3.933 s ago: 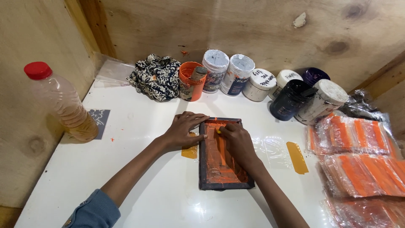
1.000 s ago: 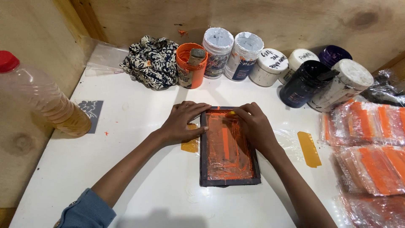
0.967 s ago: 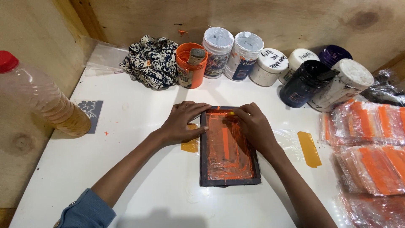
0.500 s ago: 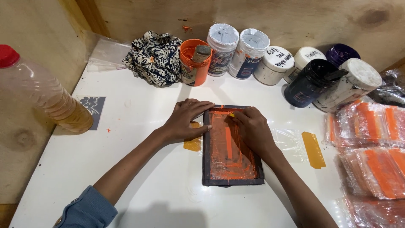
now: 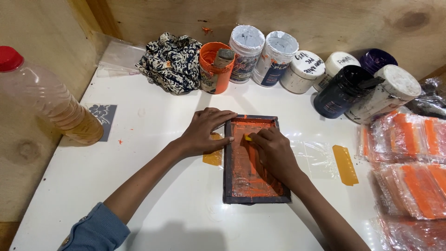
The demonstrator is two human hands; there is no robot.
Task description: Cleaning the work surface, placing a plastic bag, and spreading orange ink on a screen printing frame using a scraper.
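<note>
A dark-framed printing screen (image 5: 254, 160), smeared with orange ink, lies flat on the white bench (image 5: 153, 186) a little right of centre, its long side running from 12 to 6 o'clock. The left hand (image 5: 204, 132) rests at the frame's 10 o'clock corner, fingers (image 5: 223, 126) spread slightly apart and laid flat, their tips touching the frame's left rail; under the palm's edge a yellow-orange piece (image 5: 213, 155) shows on the bench. The right hand (image 5: 274, 151) lies inside the frame on the mesh, fingers curled together and clamped on a small yellow scraper (image 5: 248, 138), of which only a tip shows at the hand's 10 o'clock.

Along the back wall, at 12 o'clock from the screen, stands an orange cup (image 5: 214, 67) with a tool in it, then two tall white-lidded jars (image 5: 262, 49) with dark labels, two squat white tubs (image 5: 316, 69) with handwriting on the lids, a purple-lidded jar (image 5: 377, 59), a dark navy jar (image 5: 341, 90) and a tilted white-lidded jar (image 5: 385, 93). A patterned black-and-white cloth (image 5: 169, 62) sits at 11 o'clock. At 9 o'clock a clear bottle (image 5: 51, 100) with a red cap and amber liquid stands beside a small grey printed square (image 5: 103, 118). At 3 o'clock lie a yellow strip (image 5: 345, 164) on clear film and stacks of orange packets (image 5: 413, 158) in clear wrap.
</note>
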